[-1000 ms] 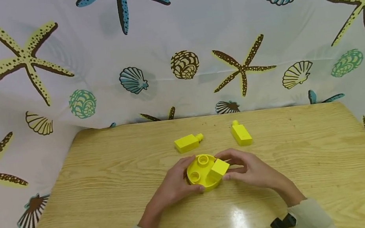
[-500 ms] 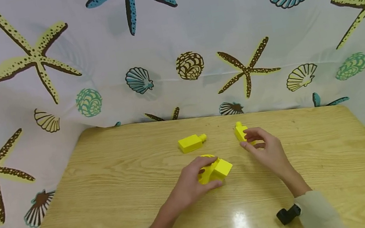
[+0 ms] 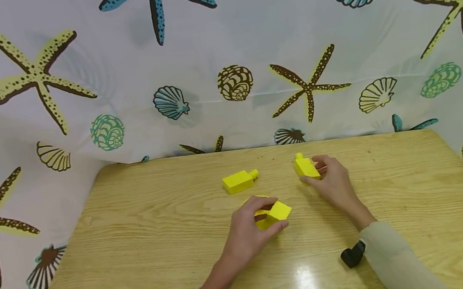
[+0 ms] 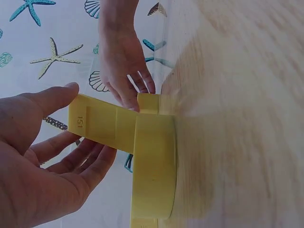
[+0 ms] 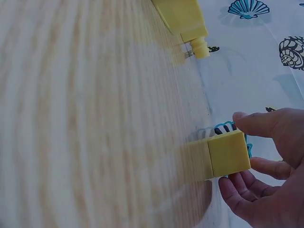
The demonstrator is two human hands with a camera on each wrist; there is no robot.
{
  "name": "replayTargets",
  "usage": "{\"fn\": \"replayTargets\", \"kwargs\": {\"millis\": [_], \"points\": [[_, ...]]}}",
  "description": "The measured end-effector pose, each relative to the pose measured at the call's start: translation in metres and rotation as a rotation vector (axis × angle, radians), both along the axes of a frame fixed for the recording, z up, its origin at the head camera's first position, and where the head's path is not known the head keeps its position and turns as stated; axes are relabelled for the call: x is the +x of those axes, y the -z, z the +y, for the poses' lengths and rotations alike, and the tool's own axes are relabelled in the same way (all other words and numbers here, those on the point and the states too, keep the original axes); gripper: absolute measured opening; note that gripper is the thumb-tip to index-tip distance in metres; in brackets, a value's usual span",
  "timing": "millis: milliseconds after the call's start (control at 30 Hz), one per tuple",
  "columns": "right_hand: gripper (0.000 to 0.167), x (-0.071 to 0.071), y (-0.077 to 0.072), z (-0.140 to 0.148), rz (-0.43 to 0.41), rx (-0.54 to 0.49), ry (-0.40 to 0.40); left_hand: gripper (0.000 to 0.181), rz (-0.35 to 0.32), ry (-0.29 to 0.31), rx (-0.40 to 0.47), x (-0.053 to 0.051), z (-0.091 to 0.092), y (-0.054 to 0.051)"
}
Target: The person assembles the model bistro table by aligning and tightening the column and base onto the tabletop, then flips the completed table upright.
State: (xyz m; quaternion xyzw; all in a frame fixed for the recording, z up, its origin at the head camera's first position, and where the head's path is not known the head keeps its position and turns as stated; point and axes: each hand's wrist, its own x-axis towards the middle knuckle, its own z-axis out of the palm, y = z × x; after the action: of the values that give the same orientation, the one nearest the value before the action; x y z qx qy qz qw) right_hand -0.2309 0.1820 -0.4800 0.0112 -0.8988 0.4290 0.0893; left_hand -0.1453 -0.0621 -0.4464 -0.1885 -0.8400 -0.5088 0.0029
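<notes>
My left hand holds a yellow rectangular block that stands slanted on a yellow round base. In the left wrist view the thumb touches one top edge of this block, and the other fingers lie along its opposite side. The left hand covers much of the round base in the head view. My right hand has its thumb and fingers on either side of a second yellow block with a round knob at its far end. That block lies on the table, pinched near its front end.
A third yellow block with a round knob pointing right lies behind the round base. The wooden table meets a white curtain printed with shells and starfish at its back and sides.
My right hand has left the slanted block and reached forward and right to the knobbed block, taking it between thumb and fingers. The left hand has shifted from the round base's rim to the slanted block.
</notes>
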Motion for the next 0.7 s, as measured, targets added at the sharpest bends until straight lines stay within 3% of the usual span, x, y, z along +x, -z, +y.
{"fn": "replayTargets", "kwargs": {"millis": [167, 400, 700], "points": [[0.055, -0.003, 0.000, -0.001, -0.054, 0.020, 0.000, 0.044, -0.022, 0.058, 0.015, -0.001, -0.004, -0.001], [0.043, -0.001, -0.001, 0.004, -0.030, -0.020, 0.020, 0.044, -0.074, 0.154, 0.016, -0.003, -0.015, -0.002], [0.035, 0.012, -0.009, 0.010, -0.015, -0.090, 0.026, 0.042, -0.149, 0.242, 0.049, -0.008, -0.032, -0.004]]}}
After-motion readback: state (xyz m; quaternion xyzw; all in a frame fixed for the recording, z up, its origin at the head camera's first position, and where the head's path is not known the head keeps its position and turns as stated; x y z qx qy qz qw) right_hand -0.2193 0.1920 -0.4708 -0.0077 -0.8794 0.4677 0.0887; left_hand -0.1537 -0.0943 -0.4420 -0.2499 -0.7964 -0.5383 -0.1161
